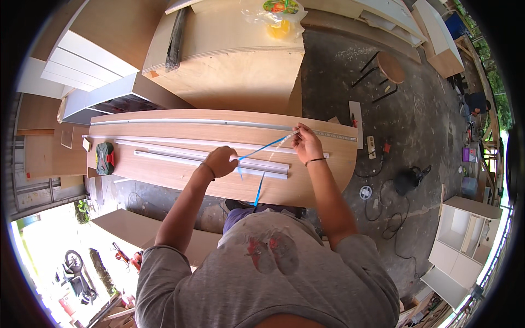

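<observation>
A long wooden board (164,175) lies across in front of me with thin white strips (180,158) along it. My left hand (221,161) is closed on the end of a white strip and a blue film ribbon (262,148). My right hand (306,143) pinches the other end of the blue ribbon, pulled up and away from the strip toward the board's far edge. A loose tail of blue ribbon (259,188) hangs down over the near edge.
A green and red tool (104,158) sits at the board's left end. Behind stands a curved plywood cabinet (229,65) with a plastic bag (276,16). A stool (389,68), power strip (371,146), cables and a dark power tool (409,179) lie on the concrete right.
</observation>
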Available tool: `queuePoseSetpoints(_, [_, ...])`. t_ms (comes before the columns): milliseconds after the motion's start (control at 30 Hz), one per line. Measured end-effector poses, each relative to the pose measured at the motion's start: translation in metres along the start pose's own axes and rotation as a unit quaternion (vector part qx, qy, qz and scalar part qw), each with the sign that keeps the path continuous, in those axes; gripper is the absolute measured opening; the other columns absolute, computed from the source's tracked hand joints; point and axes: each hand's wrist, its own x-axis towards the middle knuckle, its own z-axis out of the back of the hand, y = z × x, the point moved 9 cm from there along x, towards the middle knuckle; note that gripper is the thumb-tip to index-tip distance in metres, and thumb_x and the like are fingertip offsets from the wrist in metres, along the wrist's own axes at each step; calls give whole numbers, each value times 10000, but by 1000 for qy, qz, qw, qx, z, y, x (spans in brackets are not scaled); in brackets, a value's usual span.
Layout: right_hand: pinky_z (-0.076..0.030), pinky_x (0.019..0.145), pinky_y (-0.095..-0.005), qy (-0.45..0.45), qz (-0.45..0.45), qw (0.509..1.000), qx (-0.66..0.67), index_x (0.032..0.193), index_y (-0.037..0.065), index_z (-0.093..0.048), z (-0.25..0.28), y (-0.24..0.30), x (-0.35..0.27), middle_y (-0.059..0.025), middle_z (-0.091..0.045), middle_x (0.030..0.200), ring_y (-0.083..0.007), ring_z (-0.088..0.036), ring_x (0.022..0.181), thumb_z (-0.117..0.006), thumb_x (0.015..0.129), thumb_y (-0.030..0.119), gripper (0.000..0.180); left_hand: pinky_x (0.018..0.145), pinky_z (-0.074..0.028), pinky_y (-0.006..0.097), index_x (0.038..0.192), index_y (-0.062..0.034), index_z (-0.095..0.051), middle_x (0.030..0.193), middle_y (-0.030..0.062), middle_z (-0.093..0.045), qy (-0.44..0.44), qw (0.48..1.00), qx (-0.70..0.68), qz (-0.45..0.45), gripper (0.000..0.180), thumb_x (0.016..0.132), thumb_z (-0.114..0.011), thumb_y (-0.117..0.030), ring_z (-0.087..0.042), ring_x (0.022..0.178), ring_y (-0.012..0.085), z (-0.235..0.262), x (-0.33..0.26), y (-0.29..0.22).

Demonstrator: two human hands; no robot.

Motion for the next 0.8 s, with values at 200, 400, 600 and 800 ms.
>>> queuePoseSetpoints(200, [-415, 613, -322, 22, -44, 997, 62, 1000, 122, -568, 14, 6, -15, -29, -576, 818, -160, -510, 715, -447, 907, 109, 153, 870, -458, 341, 1033, -10, -602, 1036, 177, -621, -177, 958, -213, -78, 250, 801, -595, -103, -591, 995, 295, -4, 65, -48])
queuePoseSetpoints(400, [-386, 614, -317, 12, -61, 997, 46, 1004, 144, -555, 23, 7, -24, -4, -570, 805, -138, -509, 720, -443, 909, 131, 148, 774, -491, 331, 1070, -24, -592, 952, 129, -659, -34, 955, -286, -74, 291, 821, -589, -175, -638, 843, 231, -67, 116, -107])
queuePoseSetpoints(600, [-381, 620, -312, 50, -36, 996, 59, 1004, 179, -549, 21, 17, -23, 14, -571, 815, -123, -507, 746, -446, 906, 124, 152, 650, -463, 296, 997, -42, -621, 774, 93, -642, -16, 948, -310, -66, 236, 831, -571, -202, -586, 671, 149, -80, 121, -104])
queuePoseSetpoints(800, [-415, 651, -336, 2, -42, 992, 121, 975, 168, -550, 22, 7, -16, 5, -570, 839, -150, -532, 788, -442, 907, 102, 144, 585, -418, 267, 822, -20, -581, 659, 37, -560, -39, 915, -401, -37, 180, 850, -544, -193, -504, 623, 95, -79, 102, -102])
